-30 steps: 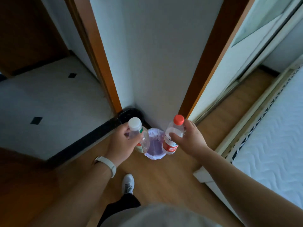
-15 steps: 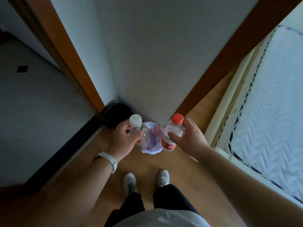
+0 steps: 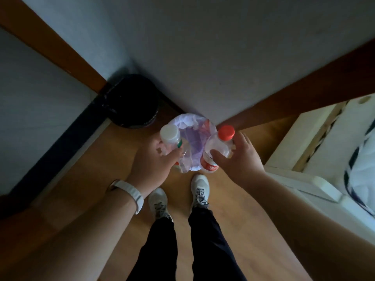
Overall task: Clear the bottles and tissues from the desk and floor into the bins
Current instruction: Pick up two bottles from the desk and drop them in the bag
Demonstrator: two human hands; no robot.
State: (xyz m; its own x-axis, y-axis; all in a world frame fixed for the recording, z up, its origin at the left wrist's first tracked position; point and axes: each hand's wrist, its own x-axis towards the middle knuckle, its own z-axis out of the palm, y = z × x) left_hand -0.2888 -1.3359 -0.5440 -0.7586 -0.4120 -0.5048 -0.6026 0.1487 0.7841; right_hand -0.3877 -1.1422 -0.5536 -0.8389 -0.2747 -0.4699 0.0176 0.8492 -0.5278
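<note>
Two bottles hang upright, one in each hand. The left hand (image 3: 151,159) has its fingers curled round the white-capped bottle (image 3: 170,136), and the right hand (image 3: 239,161) clamps the red-capped bottle (image 3: 218,148) between thumb and fingers. Both are held over the lined bin (image 3: 191,128), which sits below and between the hands, probably so they can be dropped straight in. A black bin (image 3: 134,100) stands beyond the left hand. Compared with half a second ago, the hands have come forward over the bin's mouth, and the bottles now cover its edges.
</note>
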